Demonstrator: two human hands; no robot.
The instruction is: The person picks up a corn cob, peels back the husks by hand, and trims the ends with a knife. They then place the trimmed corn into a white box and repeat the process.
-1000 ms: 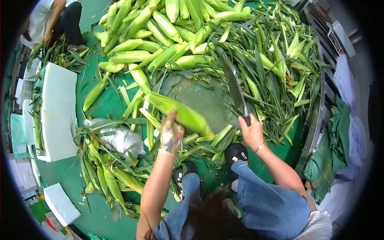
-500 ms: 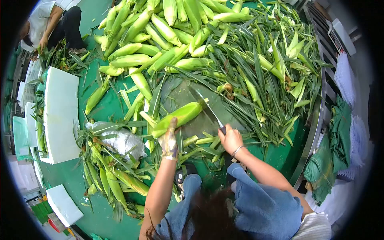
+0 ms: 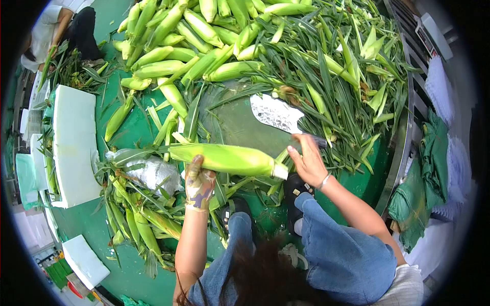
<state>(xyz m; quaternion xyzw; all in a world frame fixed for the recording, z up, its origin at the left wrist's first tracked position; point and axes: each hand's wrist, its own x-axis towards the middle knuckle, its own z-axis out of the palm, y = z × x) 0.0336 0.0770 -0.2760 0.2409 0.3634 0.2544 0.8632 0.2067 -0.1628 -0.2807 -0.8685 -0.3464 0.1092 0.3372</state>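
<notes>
My left hand [image 3: 200, 183], in a patterned glove, is closed around an ear of corn [image 3: 229, 159] in its green husk. The ear lies nearly level, its pale cut end pointing right. Close to that end is my right hand [image 3: 310, 164], bare, with thumb and fingers apart and nothing held. Just beyond the right hand a cleaver [image 3: 277, 113] with a patterned blade lies flat; its dark handle [image 3: 320, 141] rests by the leaves. Under the blade is a dull green board [image 3: 232, 109].
Husked ears [image 3: 204, 30] are heaped at the back, with stripped leaves [image 3: 326, 97] to the right. More ears [image 3: 143, 229] and a clear plastic bundle [image 3: 155, 176] lie at left. A white foam block [image 3: 76, 145] stands farther left. Another person [image 3: 56, 25] works at upper left.
My right hand has let go of the cleaver, which now lies flat, and moved toward the ear's cut end. My left hand has turned the ear level and brought it nearer.
</notes>
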